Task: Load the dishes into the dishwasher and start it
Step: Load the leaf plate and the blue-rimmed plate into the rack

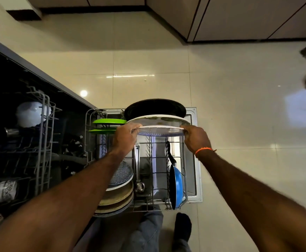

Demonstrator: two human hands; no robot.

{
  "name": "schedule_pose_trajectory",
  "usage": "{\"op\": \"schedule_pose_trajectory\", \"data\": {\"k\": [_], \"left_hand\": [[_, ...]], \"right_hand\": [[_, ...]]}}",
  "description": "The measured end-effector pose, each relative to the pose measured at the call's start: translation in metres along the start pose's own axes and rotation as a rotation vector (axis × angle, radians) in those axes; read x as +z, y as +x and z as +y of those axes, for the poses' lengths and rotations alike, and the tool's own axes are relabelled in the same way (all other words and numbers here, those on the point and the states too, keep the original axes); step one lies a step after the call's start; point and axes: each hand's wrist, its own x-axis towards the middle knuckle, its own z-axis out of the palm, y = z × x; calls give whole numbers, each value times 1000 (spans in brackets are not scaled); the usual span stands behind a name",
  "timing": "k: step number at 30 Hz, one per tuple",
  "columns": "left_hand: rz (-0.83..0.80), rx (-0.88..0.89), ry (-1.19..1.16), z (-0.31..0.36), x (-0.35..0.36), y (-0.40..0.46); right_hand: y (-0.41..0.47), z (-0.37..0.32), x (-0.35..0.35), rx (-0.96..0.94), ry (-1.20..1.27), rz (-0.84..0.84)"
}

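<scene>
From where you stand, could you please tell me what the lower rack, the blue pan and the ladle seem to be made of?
Lower rack: thin grey wire, probably coated steel, judging by its matte, even colour.
Blue pan: likely metal with a glossy blue enamel outside; the inside looks dark, perhaps non-stick.
Ladle: seemingly stainless steel, given its bright mirror-like shine.

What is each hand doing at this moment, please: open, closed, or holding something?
Left hand: holding the left edge of the large white plate.
Right hand: holding the right edge of the same plate, over the lower rack.
</scene>
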Motion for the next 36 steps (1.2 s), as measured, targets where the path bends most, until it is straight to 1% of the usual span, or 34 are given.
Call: {"op": "schedule_pose_trajectory", "data": {"k": [6,10,14,19,21,24,30,32,36], "left_hand": [[-39,-63,58,3,5,6],[-97,-103,100,9,-3,0],[-153,-127,104,25,-23,-22],[-192,-155,121,53,-61,-67],[-176,-171,134,68,-78,-90],[-141,-238,99,93,-101,-128],[54,-370,30,139,-134,-226],[141,-419,-14,154,-135,-266],[234,-538,-34,177,-125,-337]], "right_hand": [[7,-10,16,30,-22,-19],[-1,-23,11,58,-38,-8],[-20,-37,-11,22,-70,-1],[-54,-61,-48,-44,-80,-108],[-71,-73,-66,-87,-93,-160],[-94,-93,-95,-152,-117,-222],[-143,-123,-148,-386,-219,-280],[-161,-127,-163,-472,-271,-301],[-193,-139,-187,-653,-381,-334]]}}
